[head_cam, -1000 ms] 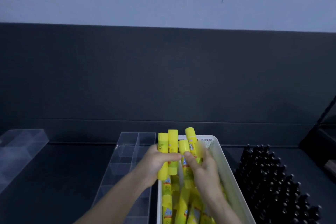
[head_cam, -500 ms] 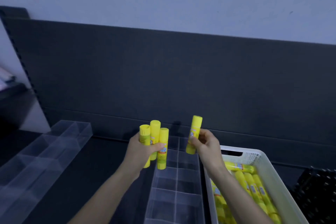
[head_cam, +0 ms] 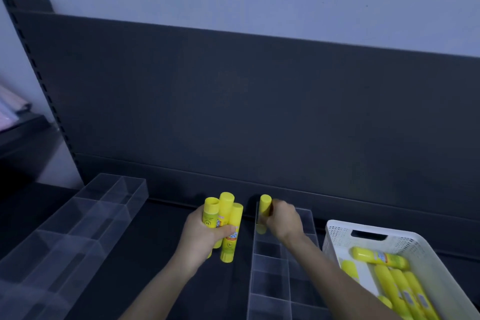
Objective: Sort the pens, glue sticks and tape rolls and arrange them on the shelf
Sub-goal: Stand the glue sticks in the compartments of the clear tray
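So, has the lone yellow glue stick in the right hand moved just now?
Yes. The lone yellow glue stick went down: from above the far end of the clear plastic divided tray to partly inside its far-left compartment.

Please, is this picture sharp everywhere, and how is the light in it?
Head view: the light is dim and bluish, without glare; the right hand and its glue stick are smeared by motion; the left hand and its three glue sticks look sharper; the clear divided tray is faint against the dark shelf.
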The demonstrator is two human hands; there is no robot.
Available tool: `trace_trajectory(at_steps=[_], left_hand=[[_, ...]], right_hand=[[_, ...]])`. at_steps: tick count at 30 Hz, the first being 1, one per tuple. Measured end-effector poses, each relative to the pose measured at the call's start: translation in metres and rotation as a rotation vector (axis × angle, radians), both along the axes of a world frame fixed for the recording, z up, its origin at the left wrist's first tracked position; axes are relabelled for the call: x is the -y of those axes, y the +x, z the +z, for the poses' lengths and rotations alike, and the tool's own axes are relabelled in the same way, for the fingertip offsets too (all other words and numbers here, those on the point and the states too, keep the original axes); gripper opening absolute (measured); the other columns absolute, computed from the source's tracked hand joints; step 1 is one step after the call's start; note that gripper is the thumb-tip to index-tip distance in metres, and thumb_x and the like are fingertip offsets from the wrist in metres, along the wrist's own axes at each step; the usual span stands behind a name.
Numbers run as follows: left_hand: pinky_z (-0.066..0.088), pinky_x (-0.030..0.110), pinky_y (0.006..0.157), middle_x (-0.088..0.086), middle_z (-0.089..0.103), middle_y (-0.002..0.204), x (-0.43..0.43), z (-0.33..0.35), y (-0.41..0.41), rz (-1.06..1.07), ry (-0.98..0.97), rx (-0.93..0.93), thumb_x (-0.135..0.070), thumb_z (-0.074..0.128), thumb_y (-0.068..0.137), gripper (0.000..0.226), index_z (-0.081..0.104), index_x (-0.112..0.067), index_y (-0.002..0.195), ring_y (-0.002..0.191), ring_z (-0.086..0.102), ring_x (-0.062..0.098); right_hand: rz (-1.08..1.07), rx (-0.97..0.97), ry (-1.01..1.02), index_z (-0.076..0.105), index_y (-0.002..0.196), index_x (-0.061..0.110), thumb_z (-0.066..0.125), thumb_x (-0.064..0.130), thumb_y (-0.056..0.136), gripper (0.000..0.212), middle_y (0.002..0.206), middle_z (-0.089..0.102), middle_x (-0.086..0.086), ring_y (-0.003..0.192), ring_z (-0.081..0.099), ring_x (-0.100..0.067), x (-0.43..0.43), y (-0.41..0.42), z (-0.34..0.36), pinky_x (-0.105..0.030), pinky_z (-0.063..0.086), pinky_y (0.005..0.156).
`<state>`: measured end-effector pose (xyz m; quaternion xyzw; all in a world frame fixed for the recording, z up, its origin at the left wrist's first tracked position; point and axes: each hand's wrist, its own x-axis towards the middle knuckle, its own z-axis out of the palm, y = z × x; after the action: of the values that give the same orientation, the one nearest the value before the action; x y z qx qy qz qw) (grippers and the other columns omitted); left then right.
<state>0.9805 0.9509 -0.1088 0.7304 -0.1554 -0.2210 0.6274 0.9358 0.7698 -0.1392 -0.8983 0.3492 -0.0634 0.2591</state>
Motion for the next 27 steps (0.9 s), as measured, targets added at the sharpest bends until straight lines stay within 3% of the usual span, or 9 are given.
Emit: trace_trajectory(at_steps=[6,11,14,16,19,22,24,27], left_hand=[[0.044,0.014,0.047,-0.002,0.064,0.071,0.003,-0.004,0.001,-0.008,-0.019,-0.039,0.006,0.071,0.073,0.023,0.059,-0.012,0.079,0.062,0.061,0.006],[0.043,0.016,0.049,-0.003,0.064,0.071,0.008,-0.002,0.0,-0.008,-0.033,-0.034,0.005,0.072,0.073,0.024,0.058,-0.013,0.078,0.063,0.062,0.008],[0.044,0.016,0.049,-0.003,0.064,0.07,0.013,0.001,-0.003,-0.012,-0.049,-0.038,0.006,0.073,0.072,0.025,0.057,-0.014,0.076,0.062,0.062,0.008],[0.044,0.015,0.048,-0.003,0.064,0.07,0.016,0.004,-0.006,-0.019,-0.057,-0.031,0.005,0.073,0.071,0.025,0.058,-0.014,0.076,0.062,0.062,0.007],[0.043,0.011,0.044,-0.004,0.063,0.068,0.022,0.008,-0.011,-0.038,-0.068,-0.015,0.006,0.074,0.07,0.026,0.058,-0.014,0.076,0.059,0.061,0.005],[0.043,0.011,0.043,-0.006,0.062,0.065,0.027,0.013,-0.017,-0.075,-0.07,0.007,0.006,0.074,0.069,0.028,0.057,-0.015,0.075,0.052,0.061,0.001],[0.042,0.011,0.042,-0.006,0.063,0.064,0.031,0.015,-0.022,-0.108,-0.082,0.015,0.008,0.074,0.069,0.027,0.059,-0.013,0.077,0.049,0.061,-0.002],[0.043,0.011,0.043,-0.008,0.065,0.059,0.035,0.017,-0.028,-0.155,-0.097,0.017,0.01,0.073,0.07,0.026,0.061,-0.012,0.078,0.05,0.061,-0.002]], right_hand=[[-0.012,-0.045,0.037,0.058,0.094,0.008,0.063,0.023,0.081,0.02,0.1,0.065,-0.011,0.093,0.061,-0.03,0.003,0.002,0.001,-0.028,0.04,0.066],[0.01,0.004,0.111,0.054,0.077,0.014,0.067,0.02,0.076,0.014,0.084,0.062,-0.006,0.079,0.057,-0.025,0.009,-0.004,0.005,-0.028,0.043,0.064],[-0.001,0.103,0.171,0.064,0.096,0.01,0.069,0.021,0.076,0.024,0.095,0.071,-0.007,0.093,0.063,-0.024,0.013,-0.018,0.015,-0.031,0.05,0.078],[-0.015,0.189,0.197,0.061,0.115,0.008,0.068,0.017,0.078,0.038,0.106,0.07,-0.007,0.101,0.063,-0.02,0.012,-0.03,0.024,-0.025,0.047,0.083],[0.052,0.339,0.285,0.067,0.103,0.01,0.069,0.012,0.08,0.024,0.091,0.069,-0.002,0.088,0.063,-0.013,0.004,-0.047,0.04,-0.014,0.045,0.072],[0.221,0.432,0.526,0.069,0.083,0.014,0.069,0.009,0.079,0.006,0.075,0.065,0.001,0.069,0.06,-0.003,-0.005,-0.057,0.051,-0.016,0.044,0.069],[0.315,0.426,0.592,0.068,0.081,0.006,0.067,0.006,0.081,0.001,0.071,0.06,-0.003,0.058,0.054,0.001,-0.009,-0.06,0.056,-0.01,0.042,0.06],[0.365,0.429,0.576,0.064,0.082,-0.006,0.066,0.004,0.081,0.01,0.073,0.055,-0.01,0.055,0.05,0.0,-0.011,-0.061,0.055,-0.01,0.04,0.056]])
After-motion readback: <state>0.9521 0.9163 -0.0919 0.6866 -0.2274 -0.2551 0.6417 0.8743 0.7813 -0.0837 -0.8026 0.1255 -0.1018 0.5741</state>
